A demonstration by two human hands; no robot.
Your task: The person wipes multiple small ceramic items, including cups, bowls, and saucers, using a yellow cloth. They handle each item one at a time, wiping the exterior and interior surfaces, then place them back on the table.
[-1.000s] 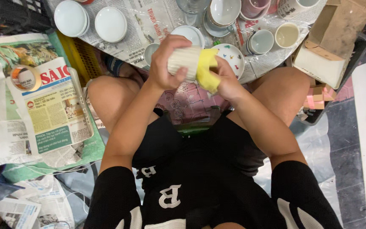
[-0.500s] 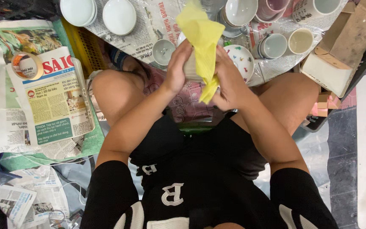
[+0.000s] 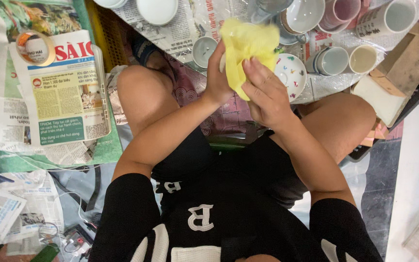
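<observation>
A yellow cloth [image 3: 248, 51] is bunched up between both hands, raised above the person's knees and in front of the crockery on the floor. It covers most of what seems to be a small white cup, only a sliver of which shows at the cloth's left edge, so the cloth looks pressed around it for wiping. The left hand [image 3: 217, 75] cups that side, palm inward, steadying it; its grip is closed around the bundle. The right hand [image 3: 264, 94] lies over the cloth with fingers [image 3: 248, 73] pushed into the fabric, clenched on the cloth.

Just beyond the hands sits a spotted dish [image 3: 291, 73], with two mugs [image 3: 333, 60] lying on their sides beside it and bowls [image 3: 306, 14] farther back, all on spread newspaper [image 3: 180, 34], likely to protect them. To the left, a tape roll [image 3: 35, 48] rests on a folded paper [image 3: 64, 92]. A cardboard box [image 3: 403, 68] lies at the right.
</observation>
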